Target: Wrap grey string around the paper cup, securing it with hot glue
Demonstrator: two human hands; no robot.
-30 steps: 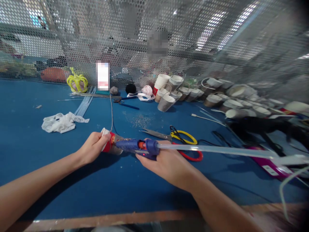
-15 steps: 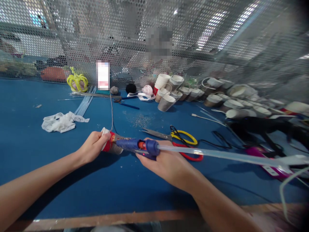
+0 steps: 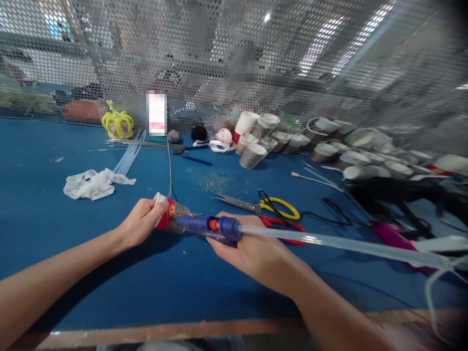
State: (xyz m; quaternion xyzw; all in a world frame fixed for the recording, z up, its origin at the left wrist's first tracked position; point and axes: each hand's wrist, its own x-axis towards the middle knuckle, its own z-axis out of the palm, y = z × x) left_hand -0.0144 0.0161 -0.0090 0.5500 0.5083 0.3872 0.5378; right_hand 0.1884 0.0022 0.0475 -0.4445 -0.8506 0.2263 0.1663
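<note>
A red paper cup (image 3: 170, 212), partly wound with grey yarn, lies tilted in my left hand (image 3: 142, 220), whose thumb and fingers are closed around its white rim end. The strand of grey yarn (image 3: 169, 168) runs from the cup back to a small grey ball. My right hand (image 3: 252, 248) is wrapped round a blue hot glue gun (image 3: 204, 223), with a long clear glue stick (image 3: 329, 246) poking out of its back. The gun's nozzle is at the cup's side; whether it touches cannot be made out.
Scissors (image 3: 243, 204) with yellow and red handles lie beyond my right hand. Several yarn-wrapped cups (image 3: 253, 155) stand at the back and right. White lace (image 3: 89, 185) lies left, a phone (image 3: 156, 114) leans on the mesh, and a black cable (image 3: 332, 218) crosses the right.
The glue gun has shifted slightly down, and the back end of its glue stick has dropped a little. My left hand and the cup stay nearly in place.
</note>
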